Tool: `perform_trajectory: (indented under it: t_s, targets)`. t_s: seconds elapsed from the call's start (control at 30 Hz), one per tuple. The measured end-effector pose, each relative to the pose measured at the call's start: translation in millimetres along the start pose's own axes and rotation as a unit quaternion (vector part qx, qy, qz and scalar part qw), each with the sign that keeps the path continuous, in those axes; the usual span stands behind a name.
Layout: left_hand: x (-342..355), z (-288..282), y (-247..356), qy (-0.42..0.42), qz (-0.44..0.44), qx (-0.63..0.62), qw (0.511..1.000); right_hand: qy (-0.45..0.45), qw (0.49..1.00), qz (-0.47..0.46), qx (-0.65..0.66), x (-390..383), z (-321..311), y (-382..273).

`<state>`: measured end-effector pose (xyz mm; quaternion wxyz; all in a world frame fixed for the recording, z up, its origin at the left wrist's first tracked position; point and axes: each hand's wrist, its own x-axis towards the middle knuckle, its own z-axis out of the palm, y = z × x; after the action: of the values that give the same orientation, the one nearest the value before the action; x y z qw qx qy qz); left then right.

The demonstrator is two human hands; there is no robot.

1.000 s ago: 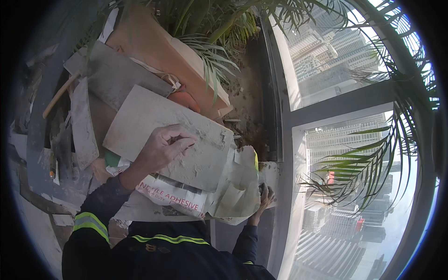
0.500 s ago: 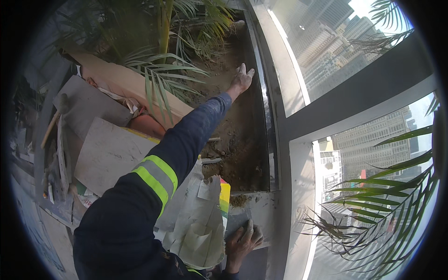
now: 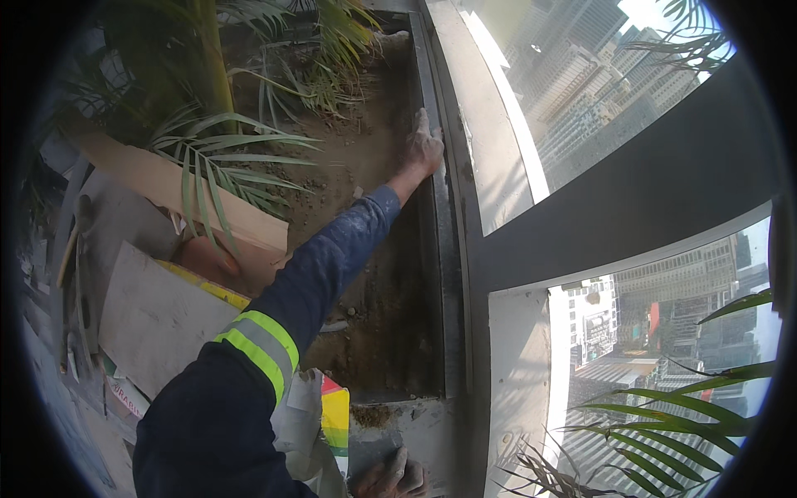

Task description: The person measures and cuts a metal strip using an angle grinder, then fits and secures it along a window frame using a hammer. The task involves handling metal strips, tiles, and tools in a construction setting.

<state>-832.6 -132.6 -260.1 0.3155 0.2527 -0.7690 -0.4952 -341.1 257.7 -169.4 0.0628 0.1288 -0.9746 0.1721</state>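
Note:
My left hand (image 3: 422, 151) reaches across a soil-filled planter (image 3: 365, 274) to its dark metal rim (image 3: 444, 324), fingers bent onto the right-hand edge. Its sleeve has a yellow-green reflective band. My right hand (image 3: 390, 480), partly cut off at the bottom edge, rests on the dusty grey ledge (image 3: 394, 427) with fingers loosely bent and apart. Torn paper sacking (image 3: 299, 407) and a yellow, green and red bag (image 3: 334, 423) lie beside it, partly behind my left arm.
Palm fronds (image 3: 224, 153) hang over cardboard (image 3: 183, 178), an orange object (image 3: 212, 257), grey boards (image 3: 158, 315) and a wooden handle (image 3: 66, 257) at left. A thick grey window frame (image 3: 623, 199) and tilted glass (image 3: 581, 108) showing buildings fill the right side, with more fronds below.
My left hand has moved from over the boards forward to the planter's rim. The view has shifted toward the planter, and my right hand now sits lower in view, still at the ledge.

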Motion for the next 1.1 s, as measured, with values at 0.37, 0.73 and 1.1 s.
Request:
perform_trajectory:
  t_s: [0.37,0.73,1.1]
  targets:
    - [-125.3,-55.5,89.9,-0.11,-0.018,0.278,0.954,0.013,0.999,-0.01,0.03,-8.7,-6.3,1.6]
    - [-246.4,-42.8,99.0,-0.175,-0.203,0.052,0.962,0.087,0.989,-0.103,0.051,80.5,-14.7,31.7]
    - [-305.4,-90.2,163.8,-0.161,-0.345,-0.108,0.918,-0.039,0.982,-0.112,-0.145,151.4,-16.4,23.9]
